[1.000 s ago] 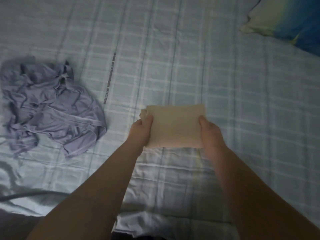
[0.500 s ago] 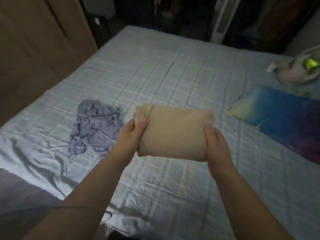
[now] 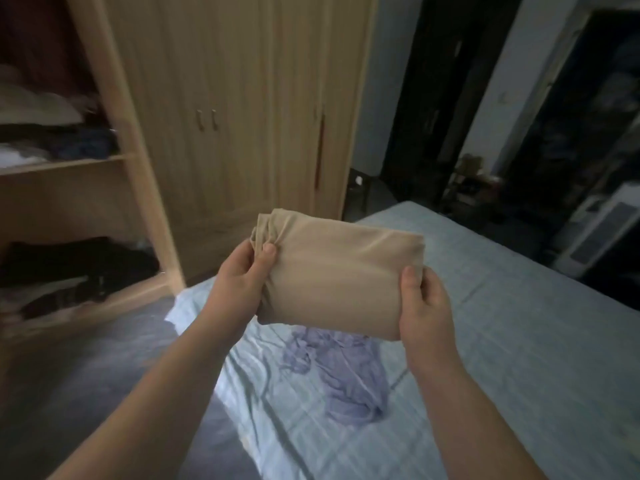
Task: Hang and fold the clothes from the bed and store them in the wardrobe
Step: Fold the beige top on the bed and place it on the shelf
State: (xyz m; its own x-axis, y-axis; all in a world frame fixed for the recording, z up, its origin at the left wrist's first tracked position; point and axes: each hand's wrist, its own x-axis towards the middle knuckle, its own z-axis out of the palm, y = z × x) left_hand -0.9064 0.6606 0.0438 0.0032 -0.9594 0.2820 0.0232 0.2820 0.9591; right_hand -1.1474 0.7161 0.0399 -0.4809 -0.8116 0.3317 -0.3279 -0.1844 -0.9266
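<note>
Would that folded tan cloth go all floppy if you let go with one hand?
Probably yes: the folded tan cloth wrinkles softly where the left hand pinches it, so it looks limp. It seems light, since the right hand grips just its edge. The loose layers at its top corner might slip apart.

Both arms out front; left hand (image 3: 239, 284) and right hand (image 3: 425, 306) each grip one end of the folded cloth (image 3: 343, 271), thumbs on top, fingers probably curled behind
</note>
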